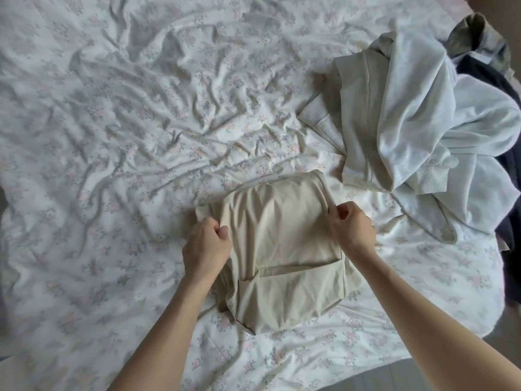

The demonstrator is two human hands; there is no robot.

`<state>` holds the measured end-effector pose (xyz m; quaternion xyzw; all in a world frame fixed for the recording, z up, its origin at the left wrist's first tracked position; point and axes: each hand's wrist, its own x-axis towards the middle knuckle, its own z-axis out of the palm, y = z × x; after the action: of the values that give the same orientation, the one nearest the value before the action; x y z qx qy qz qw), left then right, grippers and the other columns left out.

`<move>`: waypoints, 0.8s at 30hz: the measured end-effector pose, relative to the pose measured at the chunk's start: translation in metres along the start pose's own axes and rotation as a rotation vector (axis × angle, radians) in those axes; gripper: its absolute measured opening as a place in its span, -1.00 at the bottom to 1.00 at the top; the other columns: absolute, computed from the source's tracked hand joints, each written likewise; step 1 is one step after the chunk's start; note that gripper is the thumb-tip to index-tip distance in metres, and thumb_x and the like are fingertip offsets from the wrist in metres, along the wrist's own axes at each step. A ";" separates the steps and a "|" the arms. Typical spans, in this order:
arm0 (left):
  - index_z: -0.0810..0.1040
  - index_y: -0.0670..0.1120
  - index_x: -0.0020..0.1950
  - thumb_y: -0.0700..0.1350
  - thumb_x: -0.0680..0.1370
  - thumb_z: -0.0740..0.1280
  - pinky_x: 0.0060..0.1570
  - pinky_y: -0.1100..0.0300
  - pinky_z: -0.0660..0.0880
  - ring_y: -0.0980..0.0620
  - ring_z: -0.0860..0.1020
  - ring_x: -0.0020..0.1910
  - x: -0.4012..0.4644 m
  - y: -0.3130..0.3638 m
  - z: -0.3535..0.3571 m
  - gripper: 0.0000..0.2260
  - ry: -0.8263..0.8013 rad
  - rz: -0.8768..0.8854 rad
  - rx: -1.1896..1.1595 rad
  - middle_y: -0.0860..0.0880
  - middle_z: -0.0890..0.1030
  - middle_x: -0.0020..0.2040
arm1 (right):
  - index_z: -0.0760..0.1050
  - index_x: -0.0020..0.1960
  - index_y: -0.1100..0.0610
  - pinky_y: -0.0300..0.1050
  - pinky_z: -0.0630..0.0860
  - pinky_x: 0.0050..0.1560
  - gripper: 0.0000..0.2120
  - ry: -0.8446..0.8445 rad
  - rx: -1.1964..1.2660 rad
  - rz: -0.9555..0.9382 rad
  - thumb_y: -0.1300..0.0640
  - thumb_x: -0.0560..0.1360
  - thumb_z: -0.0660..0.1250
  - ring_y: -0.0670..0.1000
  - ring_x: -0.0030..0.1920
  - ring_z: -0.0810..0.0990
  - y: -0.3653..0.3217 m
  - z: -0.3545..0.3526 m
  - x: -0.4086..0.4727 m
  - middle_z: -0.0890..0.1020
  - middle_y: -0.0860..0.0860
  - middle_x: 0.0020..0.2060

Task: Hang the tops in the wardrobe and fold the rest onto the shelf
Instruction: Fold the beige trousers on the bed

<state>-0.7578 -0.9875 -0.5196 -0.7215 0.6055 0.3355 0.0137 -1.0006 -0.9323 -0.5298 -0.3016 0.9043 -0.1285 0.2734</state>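
Note:
A beige garment lies folded into a rough rectangle on the bed, a pocket seam showing on its near half. My left hand pinches the fabric at its left edge. My right hand pinches the fabric at its far right edge. Both hands have curled fingers holding the top layer slightly raised.
The bed carries a wrinkled white floral sheet. A pale grey sweatshirt lies heaped at the right, over a dark navy garment and an olive one. Grey floor shows at the bottom right past the bed edge.

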 end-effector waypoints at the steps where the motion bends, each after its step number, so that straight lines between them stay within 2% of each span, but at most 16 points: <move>1: 0.42 -0.15 -0.10 -0.09 0.61 0.17 -0.18 0.11 0.30 -0.12 0.46 -0.11 -0.005 0.000 0.005 -0.84 0.063 0.011 -0.061 -0.08 0.49 -0.11 | 0.41 -0.13 0.07 0.15 0.36 0.20 -0.77 0.016 0.001 -0.009 -0.06 0.57 0.16 0.08 -0.17 0.52 0.004 0.001 -0.005 0.49 -0.08 -0.33; 4: 0.41 -0.13 -0.10 -0.18 0.61 0.13 -0.20 0.12 0.26 -0.09 0.39 -0.16 -0.010 -0.005 0.011 -0.87 0.176 -0.056 -0.220 -0.08 0.47 -0.16 | 0.37 -0.16 0.09 0.04 0.25 0.09 -0.82 0.103 -0.018 -0.086 0.05 0.58 0.14 0.11 -0.10 0.50 0.012 0.003 -0.012 0.49 -0.05 -0.25; 7: 0.43 -0.13 -0.07 -0.15 0.62 0.14 -0.18 0.09 0.33 -0.11 0.43 -0.15 -0.001 -0.011 0.006 -0.87 0.199 -0.154 -0.323 -0.09 0.50 -0.17 | 0.33 -0.18 0.09 0.01 0.16 0.00 -0.84 0.178 -0.079 -0.142 0.12 0.58 0.13 0.12 -0.09 0.44 0.009 -0.002 -0.004 0.43 -0.04 -0.22; 12: 0.43 -0.13 -0.04 -0.09 0.59 0.22 -0.17 0.16 0.31 -0.03 0.44 -0.17 -0.005 -0.014 0.008 -0.88 0.176 -0.186 -0.491 0.02 0.46 -0.23 | 0.39 -0.12 0.10 0.09 0.29 0.13 -0.84 0.126 -0.003 -0.135 0.08 0.59 0.13 0.11 -0.10 0.49 0.011 -0.002 -0.009 0.53 -0.01 -0.17; 14: 0.40 -0.12 -0.02 -0.04 0.55 0.31 -0.13 0.17 0.32 0.01 0.45 -0.15 -0.020 -0.016 0.014 -0.83 0.189 -0.208 -0.551 0.03 0.47 -0.18 | 0.46 -0.06 0.16 0.09 0.40 0.07 -0.85 0.167 0.101 -0.149 0.10 0.56 0.18 0.11 -0.10 0.53 0.021 -0.003 -0.022 0.57 0.03 -0.12; 17: 0.41 -0.14 -0.04 -0.04 0.50 0.39 -0.12 0.16 0.36 -0.02 0.50 -0.14 -0.053 -0.024 0.032 -0.77 0.217 -0.210 -0.592 -0.06 0.51 -0.11 | 0.49 0.02 0.21 0.03 0.44 -0.05 -0.86 0.216 0.169 -0.163 0.15 0.54 0.23 0.10 -0.11 0.55 0.044 -0.004 -0.047 0.52 -0.01 -0.16; 21: 0.43 -0.13 -0.22 -0.02 0.55 0.32 -0.34 0.14 0.35 -0.03 0.48 -0.28 -0.085 -0.032 0.056 -0.77 0.093 -0.249 -0.536 -0.04 0.52 -0.29 | 0.48 -0.04 0.13 0.14 0.49 -0.03 -0.88 0.090 0.039 -0.126 0.09 0.56 0.24 0.07 -0.18 0.56 0.069 0.005 -0.074 0.56 -0.05 -0.25; 24: 0.32 -0.09 -0.38 -0.11 0.58 0.26 -0.39 0.15 0.25 -0.01 0.38 -0.38 -0.089 -0.029 0.060 -0.66 0.124 -0.230 -0.528 -0.01 0.42 -0.44 | 0.40 -0.10 0.07 0.07 0.38 0.05 -0.84 -0.020 -0.068 -0.080 0.02 0.58 0.14 0.07 -0.16 0.52 0.073 0.013 -0.080 0.54 -0.04 -0.28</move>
<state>-0.7635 -0.8776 -0.5330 -0.7832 0.4111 0.4329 -0.1738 -0.9743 -0.8263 -0.5359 -0.3479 0.8926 -0.1053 0.2666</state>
